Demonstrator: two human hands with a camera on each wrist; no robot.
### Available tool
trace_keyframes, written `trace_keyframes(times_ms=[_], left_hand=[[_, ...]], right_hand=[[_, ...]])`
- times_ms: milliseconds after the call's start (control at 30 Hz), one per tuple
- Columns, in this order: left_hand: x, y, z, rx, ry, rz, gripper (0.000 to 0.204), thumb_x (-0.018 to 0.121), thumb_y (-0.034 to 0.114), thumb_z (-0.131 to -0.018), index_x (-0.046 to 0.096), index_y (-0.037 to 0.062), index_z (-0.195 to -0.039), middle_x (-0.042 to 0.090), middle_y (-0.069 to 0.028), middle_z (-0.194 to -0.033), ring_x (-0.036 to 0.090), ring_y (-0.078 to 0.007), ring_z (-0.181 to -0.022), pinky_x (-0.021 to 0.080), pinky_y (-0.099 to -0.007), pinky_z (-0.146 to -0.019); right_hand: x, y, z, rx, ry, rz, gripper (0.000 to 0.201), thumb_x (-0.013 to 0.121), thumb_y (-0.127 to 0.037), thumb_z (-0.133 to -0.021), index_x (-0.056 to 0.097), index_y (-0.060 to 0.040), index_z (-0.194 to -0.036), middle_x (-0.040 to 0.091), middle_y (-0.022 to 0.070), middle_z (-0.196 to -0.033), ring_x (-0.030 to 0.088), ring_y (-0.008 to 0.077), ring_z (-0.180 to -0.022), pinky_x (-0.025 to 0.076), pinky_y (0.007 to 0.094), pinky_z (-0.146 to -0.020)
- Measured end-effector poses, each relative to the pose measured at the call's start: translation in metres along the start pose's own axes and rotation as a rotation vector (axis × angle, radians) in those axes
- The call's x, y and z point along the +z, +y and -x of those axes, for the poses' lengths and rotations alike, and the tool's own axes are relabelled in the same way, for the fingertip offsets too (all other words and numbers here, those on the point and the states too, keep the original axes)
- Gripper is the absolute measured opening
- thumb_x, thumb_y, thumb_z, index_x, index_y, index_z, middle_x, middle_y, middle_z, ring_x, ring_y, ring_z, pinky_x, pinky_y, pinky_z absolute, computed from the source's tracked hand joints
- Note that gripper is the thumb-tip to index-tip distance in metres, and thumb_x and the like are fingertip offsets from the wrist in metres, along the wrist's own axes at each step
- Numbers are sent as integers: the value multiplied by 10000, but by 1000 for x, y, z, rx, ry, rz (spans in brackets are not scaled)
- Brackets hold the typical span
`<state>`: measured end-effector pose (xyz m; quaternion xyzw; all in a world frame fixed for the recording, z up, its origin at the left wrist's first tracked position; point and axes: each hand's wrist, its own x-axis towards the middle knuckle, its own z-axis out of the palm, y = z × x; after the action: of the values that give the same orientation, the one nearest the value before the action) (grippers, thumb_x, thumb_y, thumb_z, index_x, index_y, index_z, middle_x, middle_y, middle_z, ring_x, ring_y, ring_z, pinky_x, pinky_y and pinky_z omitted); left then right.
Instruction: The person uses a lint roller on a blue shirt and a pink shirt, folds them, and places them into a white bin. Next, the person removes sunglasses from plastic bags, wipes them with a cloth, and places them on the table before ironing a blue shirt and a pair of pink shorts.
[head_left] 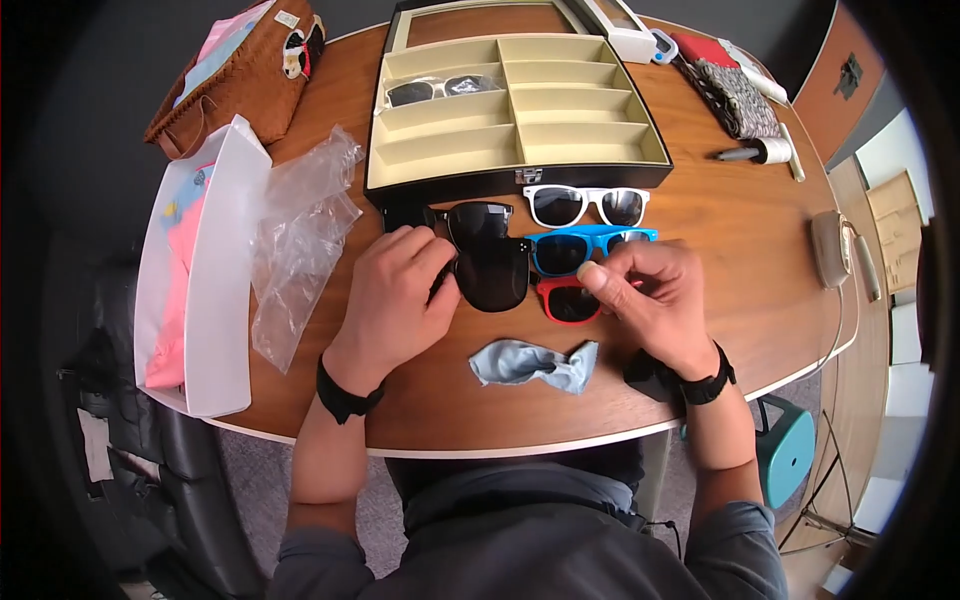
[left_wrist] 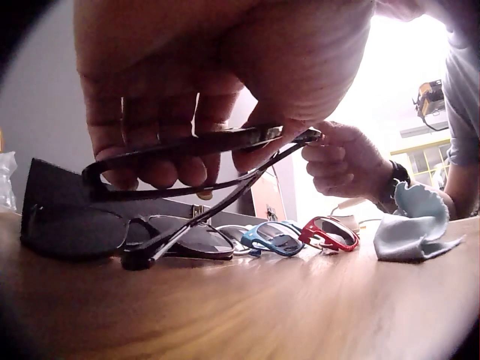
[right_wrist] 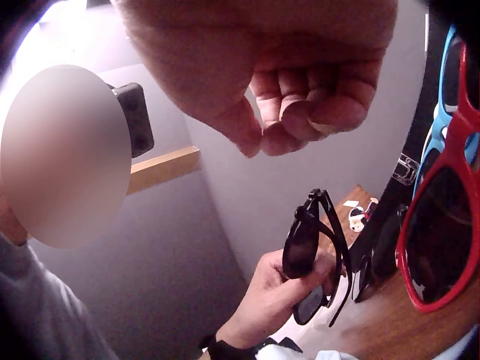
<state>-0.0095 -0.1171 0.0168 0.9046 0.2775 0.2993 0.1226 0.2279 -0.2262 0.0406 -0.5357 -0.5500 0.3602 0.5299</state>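
Observation:
Black sunglasses (head_left: 492, 282) hang in my left hand (head_left: 393, 300), whose fingers and thumb grip the frame; in the left wrist view the arms of this pair (left_wrist: 199, 217) cross below the hand. Raised over the table's right part, my right hand (head_left: 655, 300) has curled fingers, and the right wrist view shows nothing between them. Behind the held pair lies another black pair (head_left: 478, 222). White (head_left: 587, 206), blue (head_left: 560, 252) and red sunglasses (head_left: 568, 303) lie in a column between the hands, the red pair nearest my body.
A grey-blue cloth (head_left: 535, 365) lies near the front edge. Behind the glasses stands a black case with cream compartments (head_left: 575, 98), one holding wrapped glasses (head_left: 440, 90). On the left are clear plastic bags (head_left: 300, 235), a white bin (head_left: 225, 290) and a brown basket (head_left: 245, 90); a lint roller (head_left: 770, 151) lies right.

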Motion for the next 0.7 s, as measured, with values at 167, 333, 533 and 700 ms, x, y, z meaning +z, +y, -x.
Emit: trace_keyframes(times_ms=[167, 333, 533, 700], left_hand=[[-1, 6, 0, 30, -21, 24, 130, 656, 28, -697, 594, 5, -809, 552, -135, -775, 570, -341, -748, 474, -422, -657], [-1, 6, 1, 35, -13, 47, 164, 598, 2, -714, 592, -36, -873, 580, -183, -821, 586, -388, -787, 480, -422, -683], [5, 6, 4, 54, 12, 82, 119, 542, -56, -773, 555, -73, -889, 555, -162, -795, 547, -335, -695, 437, -352, -622], [12, -1, 11, 43, 42, 112, 176, 557, -67, -797, 570, -91, -971, 576, -140, -843, 540, -220, -713, 444, -303, -632]], right_hand=[[1, -2, 0, -2, -11, 54, 247, 741, -123, -883, 652, 14, -697, 500, -63, -559, 392, 7, -544, 308, 208, -482], [2, 11, -7, -142, -23, 123, 389, 713, -165, -898, 503, -12, -609, 364, -49, -530, 332, 35, -538, 296, 258, -467], [0, 24, -11, -223, -10, 135, 198, 756, -150, -782, 701, 19, -869, 624, 69, -623, 583, 129, -566, 469, 287, -557], [0, 24, -7, -397, -102, 307, 364, 781, -99, -746, 677, 19, -1074, 697, 67, -817, 633, 117, -685, 515, 252, -650]])
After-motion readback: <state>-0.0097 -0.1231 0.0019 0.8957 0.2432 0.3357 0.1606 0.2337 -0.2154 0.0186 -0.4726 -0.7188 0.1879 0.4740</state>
